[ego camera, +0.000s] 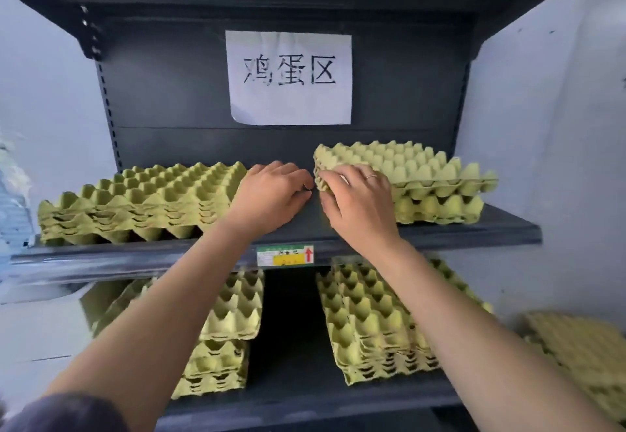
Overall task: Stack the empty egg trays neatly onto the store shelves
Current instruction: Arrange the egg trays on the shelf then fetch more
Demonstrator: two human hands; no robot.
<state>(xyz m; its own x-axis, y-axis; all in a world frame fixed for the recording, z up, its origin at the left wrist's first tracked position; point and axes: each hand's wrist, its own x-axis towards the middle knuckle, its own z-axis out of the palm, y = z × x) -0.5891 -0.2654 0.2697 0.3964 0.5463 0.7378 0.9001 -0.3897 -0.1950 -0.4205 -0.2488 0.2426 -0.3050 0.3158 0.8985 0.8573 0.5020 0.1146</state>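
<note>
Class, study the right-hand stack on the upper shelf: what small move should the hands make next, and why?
Probably nudge the top tray square onto the right stack. It sits skewed and overhangs the trays beneath, while the right hand already touches its left corner and the left hand rests on the upper shelf beside it.

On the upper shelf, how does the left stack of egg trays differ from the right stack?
The left stack lies square and evenly nested; the right stack has its top tray skewed and not seated. The left stack's top sits lower than the right stack's. The right hand grips the right stack's near corner, while the left hand lies by the left stack, contact unclear. Both are yellow-green moulded trays.
</note>
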